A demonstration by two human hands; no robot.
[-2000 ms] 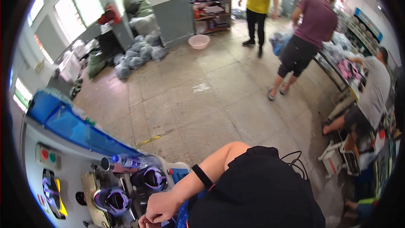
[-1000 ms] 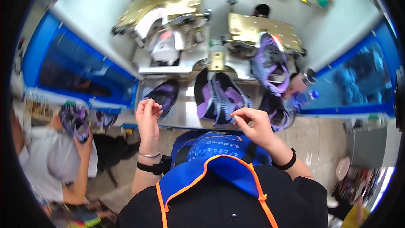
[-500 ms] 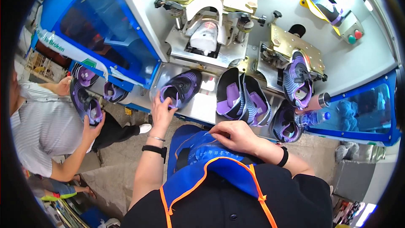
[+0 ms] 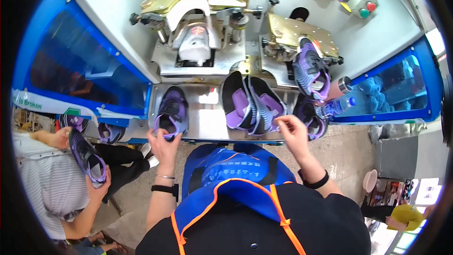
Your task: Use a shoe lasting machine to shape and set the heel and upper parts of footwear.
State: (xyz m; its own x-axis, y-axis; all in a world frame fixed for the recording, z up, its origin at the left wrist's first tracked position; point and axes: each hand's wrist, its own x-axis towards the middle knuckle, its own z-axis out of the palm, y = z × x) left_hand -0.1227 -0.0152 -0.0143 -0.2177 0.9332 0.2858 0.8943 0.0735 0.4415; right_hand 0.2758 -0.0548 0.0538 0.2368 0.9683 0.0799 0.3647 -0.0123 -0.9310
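Observation:
On the metal ledge at the left, a black and purple shoe upper [image 4: 172, 108] lies with its toe pointing away. My left hand [image 4: 164, 147] grips its heel end, thumb on one side and fingers on the other. Two more uppers stand side by side in the middle, a left one [image 4: 238, 106] and a right one [image 4: 268, 104], purple lining showing. The curled fingers of my right hand [image 4: 295, 138] meet the heel edge of the right one. Farther right, one upper [image 4: 312, 68] leans on the machine, above another upper [image 4: 307, 113] on the ledge.
Behind the ledge stand a left press [image 4: 196, 42] with a white form and a right press [image 4: 288, 33] with a brass-coloured plate. A water bottle [image 4: 339, 106] and a pink cup [image 4: 337, 89] lie at the right. A co-worker [image 4: 42, 170] at the left holds another upper [image 4: 87, 156].
My view has turned left. The left upper has swung round to point straight away, my left hand now at its heel. My right hand has moved from my lap up to the middle uppers.

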